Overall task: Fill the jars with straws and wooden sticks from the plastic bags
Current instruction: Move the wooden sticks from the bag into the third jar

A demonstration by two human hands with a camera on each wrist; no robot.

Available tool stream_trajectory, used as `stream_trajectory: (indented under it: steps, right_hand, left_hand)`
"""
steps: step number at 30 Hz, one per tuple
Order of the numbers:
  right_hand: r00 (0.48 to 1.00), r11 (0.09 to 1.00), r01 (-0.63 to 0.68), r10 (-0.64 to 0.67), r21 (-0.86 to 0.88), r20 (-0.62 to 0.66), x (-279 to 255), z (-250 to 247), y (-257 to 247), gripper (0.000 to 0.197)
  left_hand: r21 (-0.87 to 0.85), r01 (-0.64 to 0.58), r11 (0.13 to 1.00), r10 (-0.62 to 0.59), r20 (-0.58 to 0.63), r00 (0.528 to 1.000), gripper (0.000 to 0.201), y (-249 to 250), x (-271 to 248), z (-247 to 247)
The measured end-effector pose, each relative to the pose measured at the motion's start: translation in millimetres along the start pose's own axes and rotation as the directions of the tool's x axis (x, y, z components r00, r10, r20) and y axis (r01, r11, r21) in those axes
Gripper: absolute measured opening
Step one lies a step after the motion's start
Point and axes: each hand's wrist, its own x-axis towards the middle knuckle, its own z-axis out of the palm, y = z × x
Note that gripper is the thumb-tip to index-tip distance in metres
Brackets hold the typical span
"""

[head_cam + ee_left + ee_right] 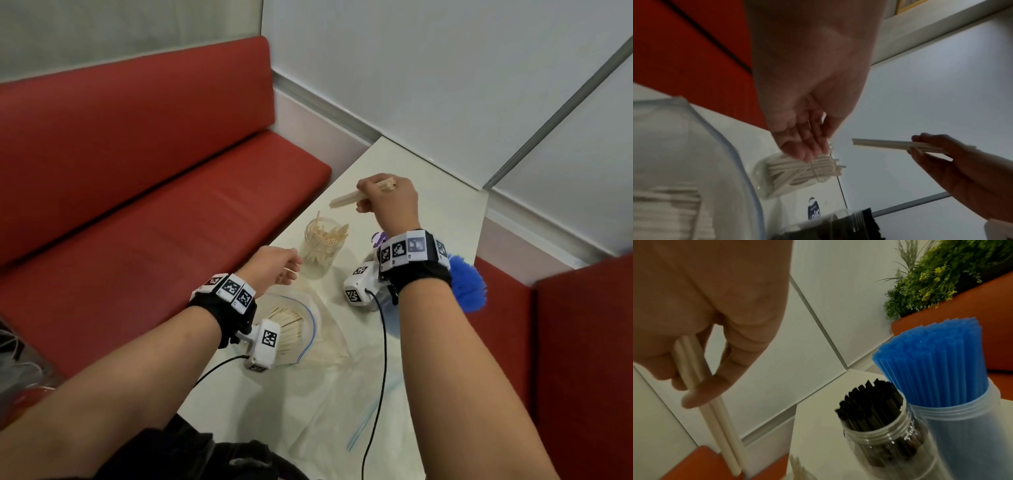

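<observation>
A: Far left, the long red padded bench (144, 192) runs beside the white desk (431, 178). Then the clear zip-top plastic bag (301, 329) of pale wooden sticks (289, 323), flat on the desk, partly hidden under the left wrist camera.

B: And the left hand (270, 269)?

A: Beside the clear glass jar (318, 253), which stands upright holding pale paper straws (330, 238). From the head view a thin pale stick seems pinched at the fingertips; in the left wrist view the fingers hang loosely spread over the jar's mouth, blurred. I can't tell for sure whether it grips anything.

B: Moving right?

A: The right hand (388, 200) is raised above and beyond the jar, fingers curled round a small bundle of cream paper straws (349, 198), ends pointing down towards the jar.

B: Behind that wrist?

A: Mostly covered from the head view. The right wrist view shows a clear threaded jar of black straws (871, 404), and touching it on the right a taller translucent jar packed with blue plastic straws (931, 363). Its base is cut off.
</observation>
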Motion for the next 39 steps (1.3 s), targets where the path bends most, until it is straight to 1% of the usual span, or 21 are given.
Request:
stream_trajectory:
  steps: [2, 4, 5, 7, 9, 10, 11, 13, 15, 16, 18, 20, 22, 24, 25, 26, 29, 32, 34, 37, 39]
  right_hand:
    - [0.999, 0.999, -0.028, 0.027, -0.047, -0.026, 8.9, 12.9, 11.6, 0.008]
    - [0.998, 0.990, -0.055, 0.054, -0.133, -0.012, 14.9, 25.6, 25.7, 0.016]
    - [0.998, 0.982, -0.068, 0.070, -0.173, 0.003, 17.3, 31.5, 33.3, 0.021]
    - [0.994, 0.971, -0.096, 0.107, -0.221, 0.035, 20.3, 42.3, 48.0, 0.023]
    - [0.989, 0.964, -0.113, 0.133, -0.241, 0.070, 22.4, 52.6, 61.4, 0.017]
    - [0.986, 0.960, -0.116, 0.142, -0.256, 0.086, 22.8, 57.3, 66.8, 0.010]
    - [0.984, 0.957, -0.120, 0.150, -0.264, 0.095, 22.9, 61.7, 71.5, 0.005]
    - [0.981, 0.955, -0.149, 0.176, -0.256, 0.085, 23.6, 70.3, 79.9, 0.021]
    - [0.984, 0.961, -0.141, 0.162, -0.238, 0.069, 23.8, 77.7, 84.5, 0.039]
    - [0.991, 0.964, -0.100, 0.118, -0.245, 0.060, 22.9, 80.9, 84.8, 0.043]
    - [1.000, 0.958, 0.015, -0.010, -0.286, 0.019, 18.4, 86.5, 85.3, 0.042]
    - [0.993, 0.917, 0.104, -0.120, -0.385, -0.018, 11.1, 93.8, 87.8, 0.045]
    - [0.986, 0.802, 0.162, -0.159, -0.575, 0.056, 2.3, 101.7, 96.4, 0.057]
    - [0.974, 0.622, 0.209, -0.059, -0.755, 0.221, -8.0, 107.9, 111.7, 0.070]
    - [0.957, 0.551, 0.237, 0.009, -0.800, 0.289, -12.2, 109.6, 119.8, 0.075]
    - [0.942, 0.517, 0.256, 0.054, -0.817, 0.330, -14.9, 110.7, 126.1, 0.078]
    - [0.954, 0.582, 0.224, 0.034, -0.782, 0.298, -14.8, 110.9, 130.3, 0.079]
    - [0.951, 0.597, 0.194, 0.080, -0.778, 0.299, -15.7, 110.3, 128.8, 0.082]
    - [0.961, 0.656, 0.154, 0.075, -0.739, 0.266, -19.2, 108.0, 126.9, 0.084]
    - [0.983, 0.753, 0.157, -0.053, -0.640, 0.178, -26.6, 102.8, 117.4, 0.079]
    - [0.975, 0.819, 0.224, -0.181, -0.529, 0.131, -34.8, 97.4, 110.2, 0.070]
  left_hand:
    - [0.153, 0.044, 0.987, -0.060, 0.108, 0.992, 0.018, 1.9, 2.3, -4.0]
    - [0.370, 0.095, 0.924, -0.183, 0.209, 0.961, 0.021, 1.3, 6.0, -7.0]
    - [0.511, 0.091, 0.855, -0.252, 0.256, 0.933, 0.021, -0.5, 8.2, -8.4]
    - [0.777, 0.000, 0.630, -0.399, 0.323, 0.858, 0.020, -6.7, 12.5, -8.7]
    - [0.912, -0.071, 0.405, -0.523, 0.294, 0.800, 0.030, -15.2, 16.4, -6.5]
    - [0.944, -0.116, 0.309, -0.555, 0.278, 0.784, 0.037, -20.1, 17.5, -5.1]
    - [0.959, -0.171, 0.228, -0.558, 0.272, 0.784, 0.043, -25.4, 18.0, -3.9]
    - [0.961, -0.252, 0.110, -0.438, 0.275, 0.856, 0.052, -40.1, 20.1, -1.0]
    - [0.967, -0.243, 0.081, -0.267, 0.256, 0.929, 0.056, -58.3, 22.5, 0.2]
    - [0.970, -0.231, 0.076, -0.201, 0.242, 0.949, 0.058, -66.9, 23.6, 0.3]
    - [0.980, -0.192, 0.046, -0.148, 0.196, 0.969, 0.064, -80.5, 23.2, -1.5]
    - [0.985, -0.171, -0.027, -0.148, 0.165, 0.975, 0.068, -89.0, 20.0, -2.0]
    - [0.983, -0.168, -0.071, -0.123, 0.158, 0.980, 0.059, -95.2, 17.9, -0.5]
    - [0.980, -0.173, -0.099, -0.111, 0.162, 0.980, 0.048, -99.0, 17.1, -0.2]
    - [0.976, -0.184, -0.118, -0.112, 0.171, 0.979, 0.043, -100.2, 17.2, -0.4]
    - [0.971, -0.196, -0.137, -0.111, 0.181, 0.977, 0.040, -100.5, 17.5, -0.5]
    - [0.963, -0.201, -0.181, -0.094, 0.187, 0.978, 0.037, -96.6, 15.3, -1.5]
    - [0.969, -0.182, -0.170, -0.092, 0.168, 0.982, 0.035, -92.0, 15.1, -3.1]
    - [0.968, -0.181, -0.175, -0.097, 0.166, 0.981, 0.035, -87.2, 15.2, -4.1]
    - [0.954, -0.198, -0.224, -0.121, 0.175, 0.977, 0.036, -85.0, 13.8, -4.9]
    - [0.942, -0.210, -0.262, -0.138, 0.178, 0.974, 0.040, -82.8, 9.7, -5.9]
